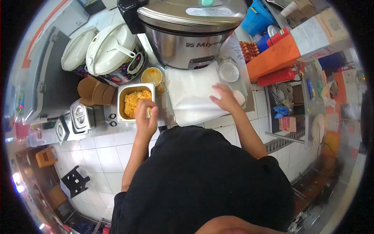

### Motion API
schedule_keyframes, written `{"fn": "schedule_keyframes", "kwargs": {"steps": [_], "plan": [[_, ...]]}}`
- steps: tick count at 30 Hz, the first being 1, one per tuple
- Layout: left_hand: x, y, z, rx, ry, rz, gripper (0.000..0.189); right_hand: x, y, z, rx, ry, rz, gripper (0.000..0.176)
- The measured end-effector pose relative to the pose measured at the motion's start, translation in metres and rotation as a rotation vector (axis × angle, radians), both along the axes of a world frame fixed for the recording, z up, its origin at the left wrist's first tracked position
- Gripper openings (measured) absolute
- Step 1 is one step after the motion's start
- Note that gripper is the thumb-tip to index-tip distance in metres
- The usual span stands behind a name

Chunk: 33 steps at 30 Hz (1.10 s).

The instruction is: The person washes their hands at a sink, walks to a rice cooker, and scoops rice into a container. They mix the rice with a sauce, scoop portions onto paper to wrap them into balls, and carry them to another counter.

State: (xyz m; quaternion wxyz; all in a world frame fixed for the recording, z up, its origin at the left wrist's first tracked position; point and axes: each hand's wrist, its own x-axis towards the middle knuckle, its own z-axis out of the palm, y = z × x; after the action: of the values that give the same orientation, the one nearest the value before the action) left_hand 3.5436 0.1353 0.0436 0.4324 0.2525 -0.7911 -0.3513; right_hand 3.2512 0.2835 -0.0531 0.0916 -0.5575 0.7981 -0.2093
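Note:
My left hand is at the front right corner of a metal food pan holding crumbly orange-yellow food. Its fingers are curled closed, and a small pale bit shows between them, too little to name. Over a stack of white paper sheets, my right hand is open with its fingers spread apart. A pale rounded object lies partly hidden beside that hand. Behind it sits a clear round tub. A tub with orange residue stands behind the pan.
A large steel rice cooker rises behind the paper. To the left stand white-lidded cookers with a white rice paddle, brown paper pieces and metal lidded pans. A fire extinguisher and eggs are at the right.

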Motion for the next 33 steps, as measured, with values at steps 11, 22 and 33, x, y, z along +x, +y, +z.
{"fn": "schedule_keyframes", "kwargs": {"steps": [11,22,33], "plan": [[-0.074,0.032,-0.104,-0.057,-0.771,-0.178,0.043,0.029,0.004,-0.005,0.251,-0.572,0.147,0.038],[-0.102,0.010,-0.113,-0.092,-1.080,-0.144,0.079,0.006,-0.029,-0.008,-0.127,0.115,0.142,0.054],[-0.013,0.039,-0.037,0.746,-0.321,-0.287,0.040,0.095,-0.149,0.022,0.032,-0.135,0.364,0.020]]}}
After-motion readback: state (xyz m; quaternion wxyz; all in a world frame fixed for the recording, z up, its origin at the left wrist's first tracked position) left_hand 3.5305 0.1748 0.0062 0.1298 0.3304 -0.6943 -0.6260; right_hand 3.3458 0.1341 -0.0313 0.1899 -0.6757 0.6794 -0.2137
